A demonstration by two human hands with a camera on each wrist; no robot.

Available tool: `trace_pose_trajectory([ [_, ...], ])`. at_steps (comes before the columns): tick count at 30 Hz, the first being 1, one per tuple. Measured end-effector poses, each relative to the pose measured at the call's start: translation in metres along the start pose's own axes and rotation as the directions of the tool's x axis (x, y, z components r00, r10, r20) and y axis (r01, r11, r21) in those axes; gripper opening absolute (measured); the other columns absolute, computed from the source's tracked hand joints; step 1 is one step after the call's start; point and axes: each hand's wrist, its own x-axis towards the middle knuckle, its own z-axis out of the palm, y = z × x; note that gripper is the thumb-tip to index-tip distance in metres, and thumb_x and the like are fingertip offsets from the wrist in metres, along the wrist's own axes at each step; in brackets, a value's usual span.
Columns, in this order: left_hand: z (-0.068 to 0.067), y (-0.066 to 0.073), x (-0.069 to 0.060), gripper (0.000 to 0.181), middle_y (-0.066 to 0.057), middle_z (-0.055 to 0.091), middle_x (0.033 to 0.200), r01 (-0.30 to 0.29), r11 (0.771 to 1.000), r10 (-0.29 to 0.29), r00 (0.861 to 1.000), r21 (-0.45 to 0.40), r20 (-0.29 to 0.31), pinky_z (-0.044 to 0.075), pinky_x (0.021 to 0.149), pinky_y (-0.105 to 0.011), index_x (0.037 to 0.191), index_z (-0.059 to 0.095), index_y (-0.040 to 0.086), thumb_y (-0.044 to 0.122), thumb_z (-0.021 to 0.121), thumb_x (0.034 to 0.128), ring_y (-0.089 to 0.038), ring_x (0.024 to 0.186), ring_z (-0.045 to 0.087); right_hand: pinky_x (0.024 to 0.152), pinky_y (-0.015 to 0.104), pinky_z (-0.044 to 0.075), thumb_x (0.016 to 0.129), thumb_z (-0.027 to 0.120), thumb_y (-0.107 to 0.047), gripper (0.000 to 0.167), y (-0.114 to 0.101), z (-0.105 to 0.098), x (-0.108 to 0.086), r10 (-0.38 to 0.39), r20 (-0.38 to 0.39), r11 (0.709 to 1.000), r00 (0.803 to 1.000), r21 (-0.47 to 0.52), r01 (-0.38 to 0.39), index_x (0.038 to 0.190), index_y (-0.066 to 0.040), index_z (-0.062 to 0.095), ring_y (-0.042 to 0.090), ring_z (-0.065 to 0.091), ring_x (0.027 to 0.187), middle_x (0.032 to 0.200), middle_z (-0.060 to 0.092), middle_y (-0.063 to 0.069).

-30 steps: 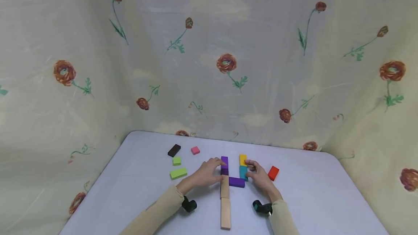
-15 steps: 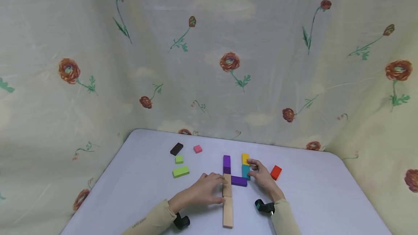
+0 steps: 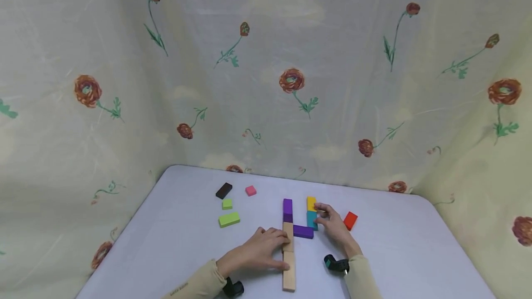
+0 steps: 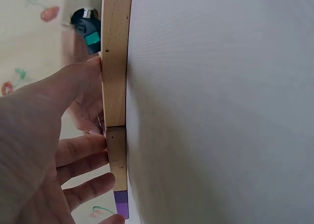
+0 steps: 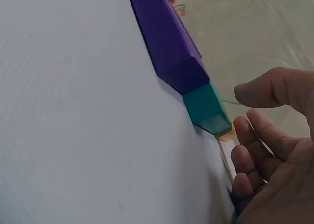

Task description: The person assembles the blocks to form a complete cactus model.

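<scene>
My left hand (image 3: 261,249) spans two wooden blocks set end to end, the far one (image 3: 288,230) and the near one (image 3: 288,280). In the left wrist view its thumb and fingers are spread along the side of the wooden row (image 4: 115,62), not wrapped round it. A purple block (image 3: 287,206) continues the row at its far end, and another purple block (image 3: 303,231) lies crosswise to its right. Beside the teal block (image 3: 311,219) and yellow block (image 3: 311,203) is my right hand (image 3: 334,225), fingers loosely bent, with nothing in its grasp in the right wrist view.
On the left of the white table (image 3: 183,234) lie a dark block (image 3: 224,190), a pink one (image 3: 250,190) and two lime ones (image 3: 226,204), (image 3: 229,219). A red block (image 3: 350,220) lies right of my right hand. Flowered cloth (image 3: 266,105) hangs behind.
My left hand has come back from the purple block toward the near end of the wooden row, its thumb now by the near block. My right hand has hardly moved.
</scene>
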Motion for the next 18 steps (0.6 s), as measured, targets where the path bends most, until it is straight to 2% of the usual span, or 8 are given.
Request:
trace_pose_trajectory([
  [3,0.0,-0.001,-0.001,0.069,0.007,0.053,0.137,-0.013,1.0,0.013,1.0,0.005,-0.007,0.041,0.096,-0.044,0.134,0.056,0.024,0.069,0.057,0.0823,-0.014,0.127,0.047,0.1,0.045,0.039,0.094,0.057,-0.011,0.046,-0.001,-0.005,-0.001,-0.006,-0.001,1.0,1.0,0.009,0.006,0.139,-0.009,0.046,0.03,0.043,0.123,0.14,0.05,0.013],
  [6,0.002,-0.001,0.0,0.069,0.008,0.053,0.136,-0.013,1.0,0.013,1.0,0.0,-0.01,0.042,0.097,-0.044,0.133,0.056,0.024,0.07,0.057,0.0821,-0.013,0.127,0.047,0.094,0.036,0.042,0.095,0.056,-0.015,0.045,-0.003,-0.014,-0.002,0.006,-0.013,1.0,1.0,0.014,-0.006,0.139,-0.013,0.046,0.026,0.043,0.121,0.14,0.05,0.01],
  [12,0.004,-0.001,0.001,0.069,0.008,0.053,0.136,0.009,1.0,-0.008,1.0,-0.028,0.007,0.042,0.1,-0.048,0.133,0.055,0.025,0.069,0.058,0.0812,-0.014,0.126,0.048,0.087,0.025,0.04,0.095,0.057,-0.016,0.048,-0.008,-0.039,-0.003,-0.033,-0.079,0.999,0.996,0.017,0.034,0.141,-0.01,0.044,0.023,0.041,0.118,0.141,0.049,0.012],
  [15,0.004,-0.001,0.002,0.069,0.008,0.053,0.136,0.012,0.999,-0.011,1.0,-0.033,0.01,0.043,0.1,-0.049,0.134,0.055,0.025,0.069,0.058,0.081,-0.014,0.126,0.049,0.089,0.026,0.039,0.096,0.058,-0.019,0.05,-0.009,-0.053,-0.005,-0.028,-0.107,0.999,0.994,0.014,0.03,0.142,-0.009,0.042,0.024,0.039,0.121,0.143,0.047,0.012],
  [18,0.004,-0.001,0.002,0.069,0.009,0.053,0.136,0.014,0.999,-0.014,1.0,-0.044,0.013,0.043,0.1,-0.05,0.134,0.055,0.025,0.069,0.059,0.0809,-0.014,0.126,0.049,0.095,0.033,0.037,0.095,0.061,-0.023,0.054,-0.006,-0.066,-0.009,-0.037,-0.121,0.999,0.992,-0.005,0.036,0.143,-0.008,0.041,0.027,0.036,0.125,0.145,0.044,0.015],
])
